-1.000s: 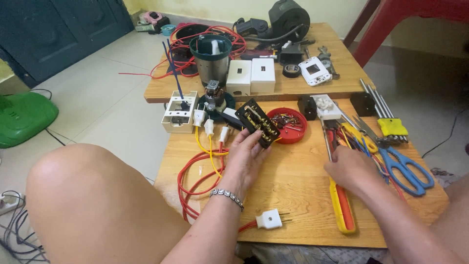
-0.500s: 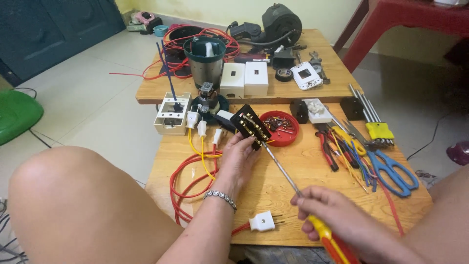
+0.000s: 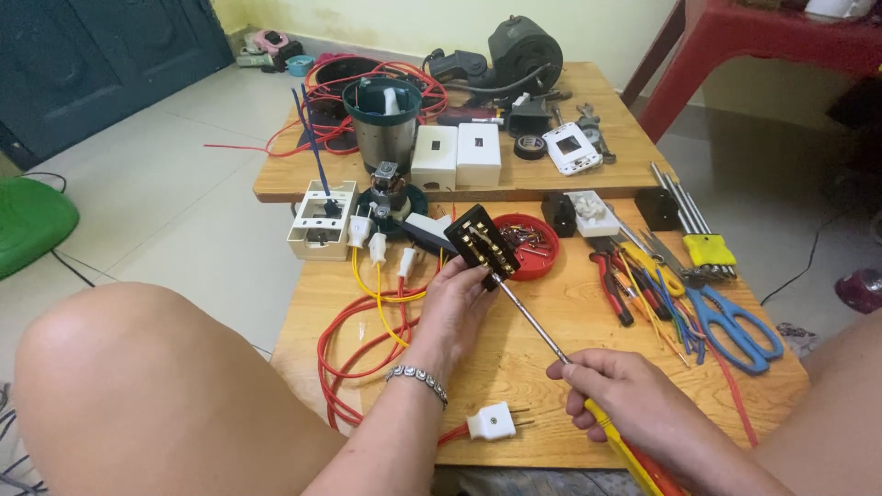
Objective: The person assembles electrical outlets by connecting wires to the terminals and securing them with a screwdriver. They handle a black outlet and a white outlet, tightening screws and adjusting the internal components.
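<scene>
My left hand (image 3: 455, 308) holds a black rectangular switch block with brass terminals (image 3: 481, 241), tilted above the near wooden table (image 3: 551, 432). My right hand (image 3: 625, 400) grips a screwdriver with a yellow and red handle (image 3: 634, 450); its metal shaft (image 3: 533, 323) runs up and left, and the tip touches the lower edge of the block. A silver bracelet (image 3: 418, 378) sits on my left wrist. Red and yellow wires (image 3: 367, 331) lie left of my left hand. A white plug (image 3: 491, 421) rests on the table near my left forearm.
A red bowl of small parts (image 3: 531, 241) sits behind the block. Pliers (image 3: 611, 285), blue scissors (image 3: 735, 326) and hex keys (image 3: 694, 225) lie to the right. A blender base with jar (image 3: 381, 138), white boxes (image 3: 457, 153) and a motor (image 3: 524, 46) occupy the far table. My bare knee (image 3: 138, 386) is at left.
My right hand picked up the screwdriver from the table's right side and brought its tip to the switch block. My left hand kept holding the block.
</scene>
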